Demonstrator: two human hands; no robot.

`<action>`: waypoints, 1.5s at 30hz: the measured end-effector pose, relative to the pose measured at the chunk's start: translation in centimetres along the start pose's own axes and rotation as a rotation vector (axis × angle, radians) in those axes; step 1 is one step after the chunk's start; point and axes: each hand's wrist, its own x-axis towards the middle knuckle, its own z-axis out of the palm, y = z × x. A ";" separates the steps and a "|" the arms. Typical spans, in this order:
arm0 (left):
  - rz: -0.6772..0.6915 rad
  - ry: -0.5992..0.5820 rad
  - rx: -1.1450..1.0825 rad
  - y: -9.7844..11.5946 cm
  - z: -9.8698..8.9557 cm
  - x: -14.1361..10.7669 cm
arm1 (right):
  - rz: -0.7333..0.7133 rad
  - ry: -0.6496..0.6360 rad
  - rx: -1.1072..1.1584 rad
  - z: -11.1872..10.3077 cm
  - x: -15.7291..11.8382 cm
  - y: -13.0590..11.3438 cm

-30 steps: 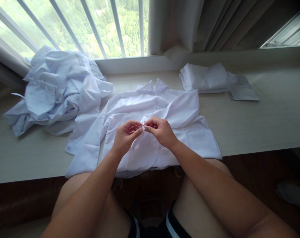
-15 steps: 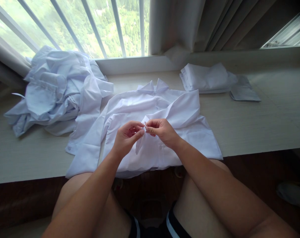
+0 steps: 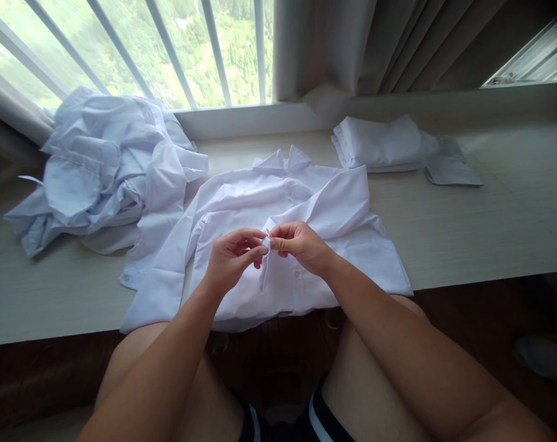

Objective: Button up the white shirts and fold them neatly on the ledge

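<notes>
A white shirt (image 3: 241, 202) lies spread on the pale ledge, its collar toward the window and its hem over the front edge near my knees. One sleeve is folded across its front, and my hands meet at that sleeve's cuff (image 3: 264, 267). My left hand (image 3: 234, 258) pinches the cuff edge between thumb and fingertips. Close against it, my right hand (image 3: 301, 245) pinches the same cuff from the other side. Any button between the fingertips is too small to make out. The other sleeve (image 3: 156, 294) stretches to the lower left.
A crumpled heap of white garments (image 3: 103, 166) lies on the left of the ledge (image 3: 499, 233). Folded white cloth (image 3: 384, 144) and a flat greyish piece (image 3: 453, 162) rest at the back right. Behind stand a barred window (image 3: 190, 55) and a grey curtain (image 3: 319, 49).
My left hand has shifted slightly left and its lower fingers have moved. The hanging cuff end has turned a little and looks narrower. Both hands keep their pinch on the cuff.
</notes>
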 end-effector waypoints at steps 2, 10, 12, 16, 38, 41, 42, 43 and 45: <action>0.009 0.012 0.009 -0.1 0.1 -0.1 | 0.003 -0.014 0.010 -0.1 0.0 0.1; 0.009 0.025 0.079 -0.4 0.1 -0.3 | 0.027 -0.059 0.016 -0.3 -0.1 0.5; 0.001 0.027 0.087 -0.4 0.1 -0.3 | 0.035 -0.062 0.022 -0.2 -0.1 0.5; -0.018 0.034 0.071 -0.5 0.0 -0.3 | 0.037 -0.068 0.032 -0.2 -0.1 0.8; -0.118 0.016 -0.065 -2.0 -0.2 0.3 | -0.104 -0.023 0.073 0.8 -0.2 0.6; -0.139 -0.002 -0.127 -2.9 -0.3 0.5 | -0.122 0.009 0.042 1.1 -0.2 0.5; -0.146 -0.010 -0.155 -3.1 -0.3 0.5 | -0.122 0.012 0.042 1.1 -0.3 0.5; -0.156 -0.018 -0.184 -3.2 -0.2 0.6 | -0.120 0.013 0.046 1.1 -0.3 0.6; -0.189 -0.026 -0.228 -3.3 -0.1 0.6 | -0.109 0.019 0.060 1.1 -0.3 0.7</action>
